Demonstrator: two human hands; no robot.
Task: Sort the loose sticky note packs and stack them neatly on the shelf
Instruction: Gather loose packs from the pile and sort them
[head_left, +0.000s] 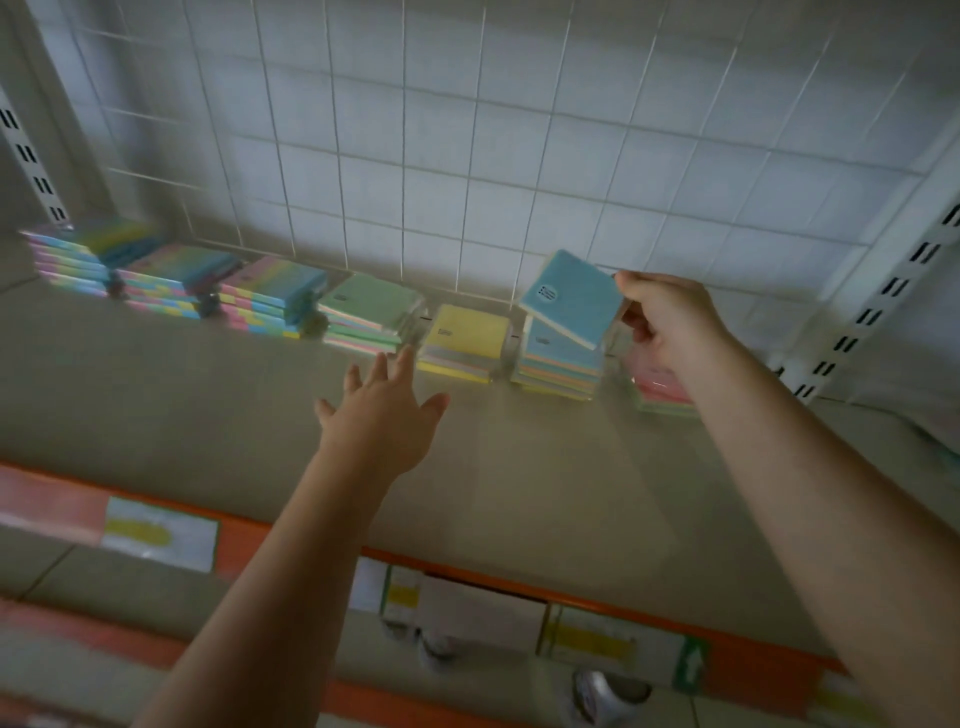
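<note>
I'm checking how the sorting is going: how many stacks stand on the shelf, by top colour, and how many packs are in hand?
Multicolour-top stacks: 3
Green-top stack: 1
Yellow-top stack: 1
Blue-top stack: 1
Pink-top stack: 1, partly hidden
Total stacks: 7
Blue pack in right hand: 1

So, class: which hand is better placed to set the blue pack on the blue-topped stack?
The right hand: it already pinches the blue pack, tilted just above the blue-topped stack. The left hand is open, empty and farther left.
</note>
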